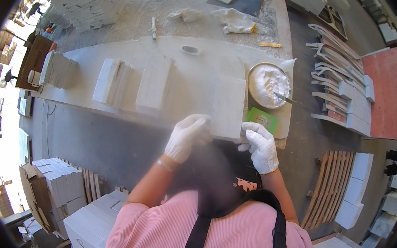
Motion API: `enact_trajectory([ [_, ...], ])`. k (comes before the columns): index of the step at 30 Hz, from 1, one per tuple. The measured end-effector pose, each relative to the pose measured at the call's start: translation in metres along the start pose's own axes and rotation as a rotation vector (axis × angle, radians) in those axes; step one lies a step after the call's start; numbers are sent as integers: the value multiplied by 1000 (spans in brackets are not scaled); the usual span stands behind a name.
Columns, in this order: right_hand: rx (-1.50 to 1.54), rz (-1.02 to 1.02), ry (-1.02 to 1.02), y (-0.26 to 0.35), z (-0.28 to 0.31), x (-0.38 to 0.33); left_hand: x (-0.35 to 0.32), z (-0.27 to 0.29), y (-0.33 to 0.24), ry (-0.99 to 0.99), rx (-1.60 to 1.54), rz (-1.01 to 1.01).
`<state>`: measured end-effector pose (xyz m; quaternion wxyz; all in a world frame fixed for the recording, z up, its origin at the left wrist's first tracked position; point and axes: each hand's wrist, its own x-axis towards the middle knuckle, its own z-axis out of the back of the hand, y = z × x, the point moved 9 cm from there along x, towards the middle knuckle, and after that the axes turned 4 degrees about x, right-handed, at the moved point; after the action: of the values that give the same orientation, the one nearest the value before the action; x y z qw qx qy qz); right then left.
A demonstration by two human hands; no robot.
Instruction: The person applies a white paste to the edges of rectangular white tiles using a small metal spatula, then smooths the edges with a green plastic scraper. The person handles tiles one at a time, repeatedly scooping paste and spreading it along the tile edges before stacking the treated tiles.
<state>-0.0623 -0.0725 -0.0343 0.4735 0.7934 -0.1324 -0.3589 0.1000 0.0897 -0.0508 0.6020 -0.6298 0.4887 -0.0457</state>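
A long white rectangular block, perhaps a stack of thin white slabs, lies at the near edge of the worktable with its end toward me. My left hand, in a white knit glove, has its fingers bent against the block's left side near that end. Opposite it my right hand, gloved too, curls at the right near corner, thumb low and fingertips at the edge. Beside the block stands a round bowl of white paste or powder with a thin-handled tool in it. A green card or packet lies just beyond my right fingers.
More white stacks stand along the dusty table to the left. Farther back lie a pale oval object, a knife-like tool and crumpled gloves. Pallets and white boxes surround me on the floor.
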Motion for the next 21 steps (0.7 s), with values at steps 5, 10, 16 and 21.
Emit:
enact_trajectory([
  [5, 96, -45, 76, -9, -7, 14, 10, -2, 13, 100, -86, 15],
  [10, 38, -60, 90, -8, -10, 19, 18, -8, 15, 131, -70, 63],
  [16, 18, -62, 58, -8, -7, 20, 22, -17, 17, 154, -39, 59],
  [21, 32, -63, 72, -12, -7, 20, 24, -20, 19, 169, -79, 57],
])
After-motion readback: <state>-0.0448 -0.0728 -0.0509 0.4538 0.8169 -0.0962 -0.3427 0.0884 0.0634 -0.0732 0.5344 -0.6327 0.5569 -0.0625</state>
